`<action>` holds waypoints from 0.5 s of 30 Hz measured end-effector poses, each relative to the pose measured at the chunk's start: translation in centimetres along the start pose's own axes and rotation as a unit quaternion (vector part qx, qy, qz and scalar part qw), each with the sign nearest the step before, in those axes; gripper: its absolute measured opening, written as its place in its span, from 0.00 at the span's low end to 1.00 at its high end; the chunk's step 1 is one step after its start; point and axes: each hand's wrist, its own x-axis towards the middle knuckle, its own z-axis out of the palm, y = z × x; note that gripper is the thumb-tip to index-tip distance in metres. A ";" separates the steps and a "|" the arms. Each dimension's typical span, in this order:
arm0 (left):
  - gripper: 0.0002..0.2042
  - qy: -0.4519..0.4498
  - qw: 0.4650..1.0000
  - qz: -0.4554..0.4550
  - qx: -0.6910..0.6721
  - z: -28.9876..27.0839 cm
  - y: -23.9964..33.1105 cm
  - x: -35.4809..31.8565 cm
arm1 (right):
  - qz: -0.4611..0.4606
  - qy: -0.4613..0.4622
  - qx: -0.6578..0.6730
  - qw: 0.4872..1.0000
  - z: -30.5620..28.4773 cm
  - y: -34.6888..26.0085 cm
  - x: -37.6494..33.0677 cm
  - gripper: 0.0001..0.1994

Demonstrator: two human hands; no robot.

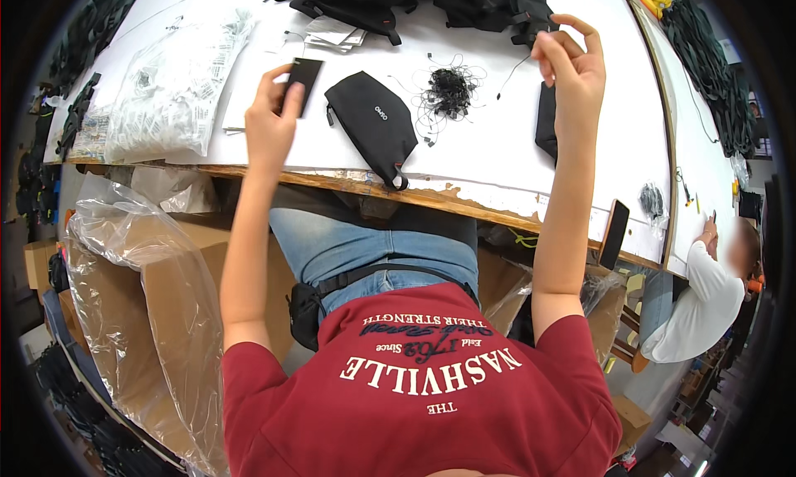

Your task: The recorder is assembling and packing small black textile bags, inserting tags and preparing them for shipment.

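Note:
My left hand (272,121) is raised over the table's near edge, thumb and fingers closed on a black rectangular hang tag (309,77). My right hand (578,71) is up on the other side, its thumb and index finger pinched together. From that pinch a thin black tag string (513,72) hangs toward the tabletop. Between my hands lies a flat black zip pouch (371,121) with a small loop at its near end. Right of the pouch sits a tangled pile of black tag strings (450,92). Another black pouch (546,125) is partly hidden behind my right forearm.
Black pouches (356,9) are heaped at the table's far side, beside a stack of white cards (334,34). A clear bag of packaging (178,87) fills the left. A phone (613,235) stands at the near right edge. Another person (701,303) works at right.

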 end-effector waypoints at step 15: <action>0.18 -0.147 0.985 -0.029 -0.085 4.8 10.5 -8.6 | 0.081 -0.170 0.068 0.980 5.6 -2.0 -10.0 0.18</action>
